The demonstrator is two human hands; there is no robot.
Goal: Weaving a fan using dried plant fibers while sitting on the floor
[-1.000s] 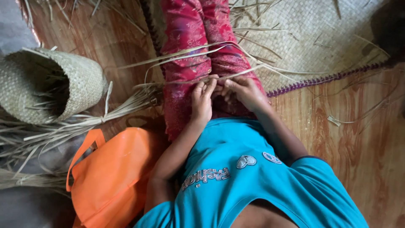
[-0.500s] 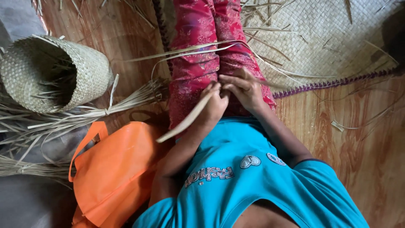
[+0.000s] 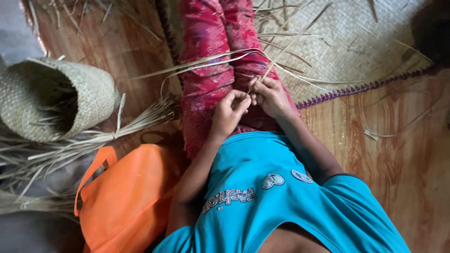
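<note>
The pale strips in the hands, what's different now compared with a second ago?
The wide pale strip that hung down from the left hand half a second ago is gone from there. Both hands now pinch thin straw strips that run up and away over the red-clad legs; the right hand sits beside the left. The woven basket, orange bag and mat lie as before.

Brightness: soft, even daylight over the middle; no harsh highlights.
Light source: seems to come from the upper side, where the woven mat (image 3: 356,42) looks palest.
Shadows: deep at the lower left corner and the top right corner; the mouth of the woven basket (image 3: 89,93) is dark inside.
Glare: a mild sheen on the wooden floor (image 3: 398,154).
Sharpness: hands and dry leaf strips (image 3: 211,61) fairly crisp; the turquoise shirt (image 3: 281,201) nearest the lens is slightly soft.
Distortion: slight wide-angle stretch at the edges.
</note>
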